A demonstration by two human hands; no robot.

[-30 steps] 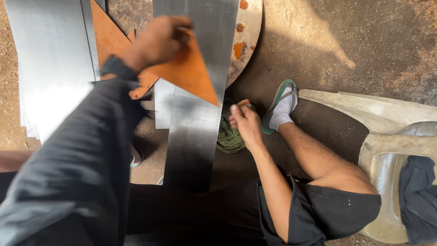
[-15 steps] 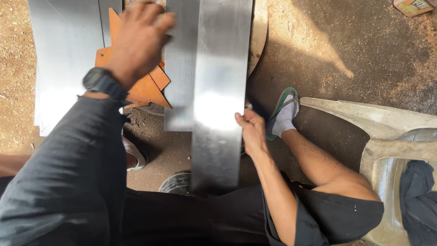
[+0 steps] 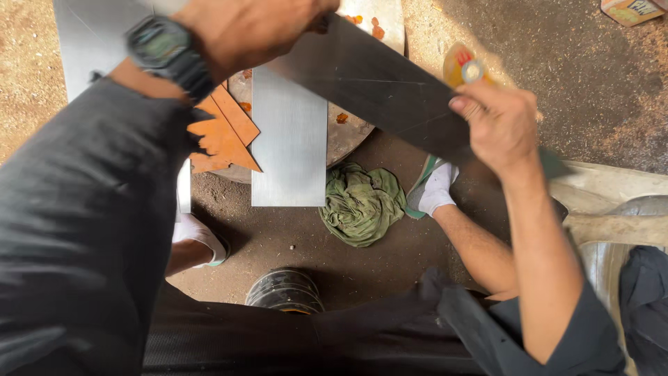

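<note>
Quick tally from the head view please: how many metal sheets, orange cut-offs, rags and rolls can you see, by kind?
Grey metal sheets: 3, the lifted sheet in the left hand and right hand, the flat sheet, and the far sheet
Orange cut-off pieces: 2 at least, overlapping
Green rag: 1
Dark roll: 1
Total: 7

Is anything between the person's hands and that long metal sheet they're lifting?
No. Both the left hand and the right hand grip the dark metal sheet directly; nothing visible lies between them and it.
</note>
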